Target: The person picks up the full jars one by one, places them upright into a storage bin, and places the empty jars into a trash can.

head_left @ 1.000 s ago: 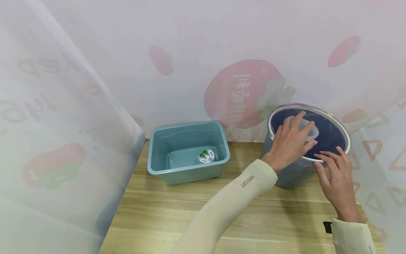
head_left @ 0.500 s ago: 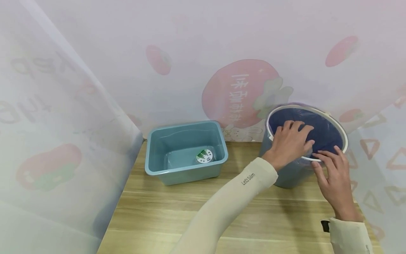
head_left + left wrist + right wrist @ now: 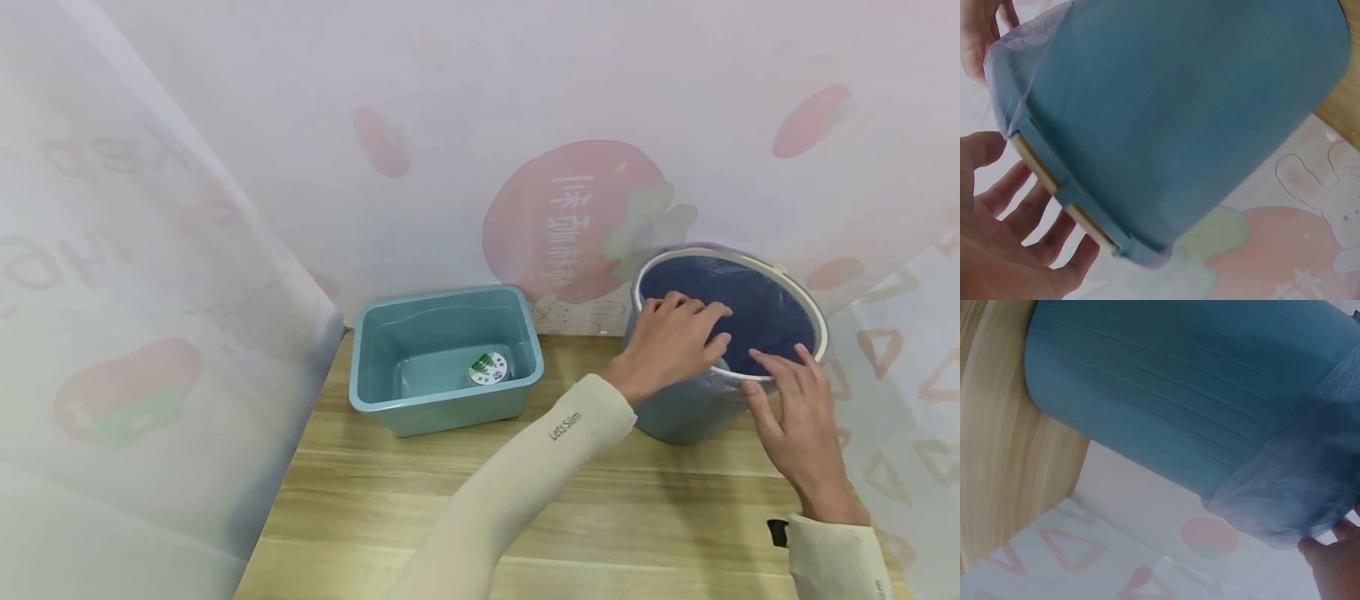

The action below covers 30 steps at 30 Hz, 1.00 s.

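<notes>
A blue-grey trash can (image 3: pixel 690 408) stands at the back right, its white rim (image 3: pixel 817 321) lined with a dark translucent bag (image 3: pixel 772 308). My left hand (image 3: pixel 671 342) hangs over the can's front left, its fingers spread and loosely bent with nothing between them. In the left wrist view that hand's fingers (image 3: pixel 1038 215) are beside the rim. My right hand (image 3: pixel 798 412) rests lightly at the front right of the rim, thumb on the outside and fingertips over the edge. In the right wrist view its thumb (image 3: pixel 1311 550) is right at the folded bag. The can's bottom is hidden.
A teal rectangular basin (image 3: pixel 442 412) stands to the left on the wooden table (image 3: pixel 622 533). Inside it lies a round container with a white and green lid (image 3: pixel 488 368). Strawberry-printed curtains (image 3: pixel 420 208) enclose the back and both sides.
A second ago my left hand held a clear plastic cup over the can; it lowered and let go of it inside. The empty hand has since drawn slightly left. The right hand stays by the rim.
</notes>
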Each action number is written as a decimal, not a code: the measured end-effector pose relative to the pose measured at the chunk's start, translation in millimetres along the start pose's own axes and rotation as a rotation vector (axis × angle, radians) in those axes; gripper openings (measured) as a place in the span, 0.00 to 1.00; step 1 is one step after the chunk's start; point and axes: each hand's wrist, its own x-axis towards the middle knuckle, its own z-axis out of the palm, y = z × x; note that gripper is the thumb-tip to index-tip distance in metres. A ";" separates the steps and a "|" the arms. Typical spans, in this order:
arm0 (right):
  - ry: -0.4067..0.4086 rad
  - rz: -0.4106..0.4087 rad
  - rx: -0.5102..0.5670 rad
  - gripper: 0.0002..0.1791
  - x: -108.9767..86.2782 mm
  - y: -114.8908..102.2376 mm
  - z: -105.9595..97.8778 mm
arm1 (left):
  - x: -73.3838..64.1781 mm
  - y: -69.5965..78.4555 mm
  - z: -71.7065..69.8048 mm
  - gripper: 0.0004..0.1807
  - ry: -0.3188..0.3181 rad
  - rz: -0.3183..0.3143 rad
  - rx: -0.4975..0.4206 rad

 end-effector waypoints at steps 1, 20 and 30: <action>-0.008 0.021 0.001 0.30 -0.1 -1.2 -0.7 | -1.7 -2.7 -0.8 0.26 0.004 0.004 -0.006; -0.024 0.005 -0.064 0.33 24.0 -32.0 12.5 | -51.9 -52.5 -2.3 0.22 0.183 0.019 0.058; -0.036 -0.125 -0.042 0.38 33.7 -60.8 36.4 | -86.6 -89.0 18.7 0.22 0.203 -0.070 0.079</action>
